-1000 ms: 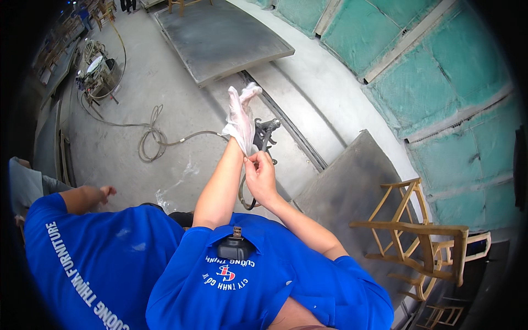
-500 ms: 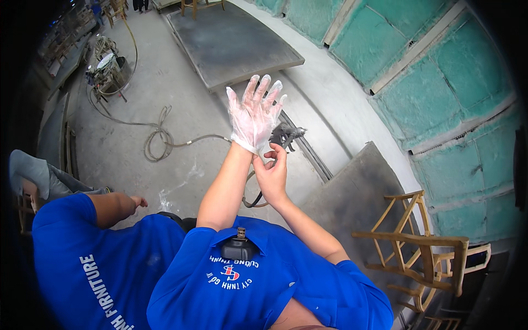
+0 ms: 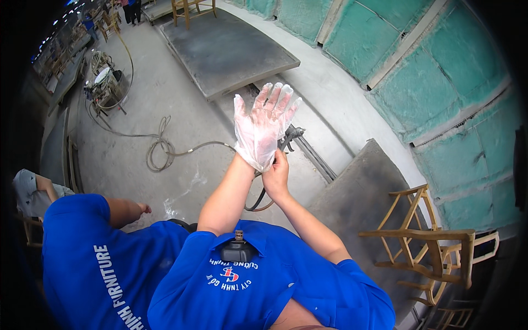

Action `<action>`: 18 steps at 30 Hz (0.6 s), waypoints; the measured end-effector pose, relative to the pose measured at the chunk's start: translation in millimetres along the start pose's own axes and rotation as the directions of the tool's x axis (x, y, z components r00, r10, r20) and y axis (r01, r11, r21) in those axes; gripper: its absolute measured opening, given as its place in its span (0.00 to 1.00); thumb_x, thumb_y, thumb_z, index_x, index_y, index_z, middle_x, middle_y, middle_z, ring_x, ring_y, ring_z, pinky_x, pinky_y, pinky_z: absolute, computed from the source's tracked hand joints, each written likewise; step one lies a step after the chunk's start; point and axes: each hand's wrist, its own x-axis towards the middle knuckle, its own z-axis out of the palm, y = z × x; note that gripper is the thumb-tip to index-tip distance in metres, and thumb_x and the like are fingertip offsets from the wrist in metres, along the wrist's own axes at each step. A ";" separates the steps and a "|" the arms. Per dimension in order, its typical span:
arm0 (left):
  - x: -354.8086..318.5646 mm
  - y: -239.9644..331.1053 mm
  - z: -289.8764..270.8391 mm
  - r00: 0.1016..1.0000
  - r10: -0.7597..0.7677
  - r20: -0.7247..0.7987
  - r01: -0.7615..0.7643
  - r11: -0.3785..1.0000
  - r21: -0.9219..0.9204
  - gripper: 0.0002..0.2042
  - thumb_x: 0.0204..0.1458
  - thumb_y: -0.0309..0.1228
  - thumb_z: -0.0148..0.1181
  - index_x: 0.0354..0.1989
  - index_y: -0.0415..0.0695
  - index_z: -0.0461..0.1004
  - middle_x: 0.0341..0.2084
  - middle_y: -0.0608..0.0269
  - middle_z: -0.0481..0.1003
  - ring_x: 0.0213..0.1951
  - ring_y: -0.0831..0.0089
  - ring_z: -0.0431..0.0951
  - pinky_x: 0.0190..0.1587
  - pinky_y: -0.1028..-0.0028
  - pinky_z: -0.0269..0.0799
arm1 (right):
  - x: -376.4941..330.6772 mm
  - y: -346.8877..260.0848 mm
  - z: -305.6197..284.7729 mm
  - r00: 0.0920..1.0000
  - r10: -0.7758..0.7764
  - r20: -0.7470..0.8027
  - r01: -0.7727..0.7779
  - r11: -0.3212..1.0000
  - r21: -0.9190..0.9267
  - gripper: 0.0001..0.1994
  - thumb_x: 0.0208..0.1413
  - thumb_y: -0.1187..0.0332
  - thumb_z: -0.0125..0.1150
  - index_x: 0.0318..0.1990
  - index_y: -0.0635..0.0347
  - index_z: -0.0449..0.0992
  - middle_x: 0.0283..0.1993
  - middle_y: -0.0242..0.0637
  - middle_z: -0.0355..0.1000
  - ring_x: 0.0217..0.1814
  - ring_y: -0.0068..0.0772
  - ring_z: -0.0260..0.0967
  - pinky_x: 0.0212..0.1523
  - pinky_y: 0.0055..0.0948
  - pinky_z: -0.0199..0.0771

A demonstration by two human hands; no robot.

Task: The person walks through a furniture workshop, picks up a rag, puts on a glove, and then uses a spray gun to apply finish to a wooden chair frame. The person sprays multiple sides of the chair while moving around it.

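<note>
My left hand (image 3: 269, 113) is raised palm toward me with its fingers spread, inside a clear plastic disposable glove (image 3: 254, 144). The glove sits loosely on the fingertips and bunches at the wrist. At that wrist, my bare right hand (image 3: 276, 179) pinches the glove's cuff, its fingertips partly hidden by the plastic. Just behind the glove is a dark spray gun (image 3: 296, 133), partly covered by my hands. A hose (image 3: 206, 144) runs from behind my left wrist to loose coils on the floor.
A person in a blue shirt (image 3: 104, 264) stands close on my left. A large grey platform (image 3: 231, 52) lies ahead, and another grey board (image 3: 357, 187) at right carries wooden chair frames (image 3: 423, 235). Spray equipment (image 3: 107, 88) stands far left. Green-covered panels (image 3: 440, 71) line the right.
Both hands have shifted slightly right and down. My right fingers have closed further at the glove's cuff. The view has also shifted a little.
</note>
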 end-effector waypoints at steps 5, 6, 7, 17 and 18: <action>3.7 2.2 5.5 0.984 0.017 0.175 -0.014 1.000 -0.017 0.39 0.59 0.64 0.37 0.55 0.36 0.71 0.57 0.46 0.69 0.66 0.49 0.60 0.69 0.45 0.51 | -11.6 -8.9 -3.3 0.986 0.158 0.055 -0.157 0.987 -0.024 0.12 0.55 0.77 0.55 0.47 0.65 0.76 0.44 0.49 0.68 0.46 0.44 0.70 0.45 0.35 0.69; 5.2 3.3 5.7 0.995 0.038 0.089 -0.042 0.998 0.041 0.38 0.59 0.63 0.39 0.55 0.37 0.71 0.57 0.46 0.70 0.66 0.50 0.60 0.68 0.46 0.52 | -13.9 -11.5 -3.0 0.993 0.100 0.065 -0.100 0.995 -0.014 0.12 0.55 0.78 0.54 0.47 0.65 0.76 0.44 0.49 0.69 0.46 0.44 0.70 0.46 0.35 0.69; 6.9 4.6 5.6 0.996 0.058 0.068 -0.064 0.994 0.091 0.37 0.59 0.62 0.41 0.56 0.37 0.71 0.56 0.45 0.70 0.66 0.50 0.60 0.68 0.47 0.53 | -15.3 -13.3 -2.1 0.991 0.100 0.088 -0.099 0.995 -0.016 0.12 0.55 0.78 0.54 0.47 0.65 0.76 0.43 0.49 0.69 0.47 0.45 0.70 0.46 0.36 0.69; 15.7 13.3 10.6 0.988 -0.079 0.135 0.077 0.997 0.015 0.35 0.55 0.63 0.51 0.53 0.41 0.73 0.49 0.45 0.75 0.57 0.48 0.71 0.59 0.47 0.67 | -9.3 -4.8 9.8 0.994 -0.016 0.109 0.022 0.998 -0.052 0.07 0.53 0.79 0.53 0.38 0.65 0.75 0.32 0.48 0.66 0.32 0.46 0.69 0.33 0.40 0.67; 15.8 13.1 12.7 0.985 -0.066 0.162 0.053 0.995 0.083 0.35 0.55 0.63 0.51 0.54 0.41 0.72 0.48 0.44 0.75 0.57 0.47 0.72 0.59 0.47 0.68 | -9.8 -4.8 10.9 0.993 -0.006 0.122 0.014 0.998 -0.064 0.07 0.53 0.79 0.53 0.38 0.65 0.75 0.32 0.48 0.66 0.32 0.45 0.69 0.33 0.39 0.67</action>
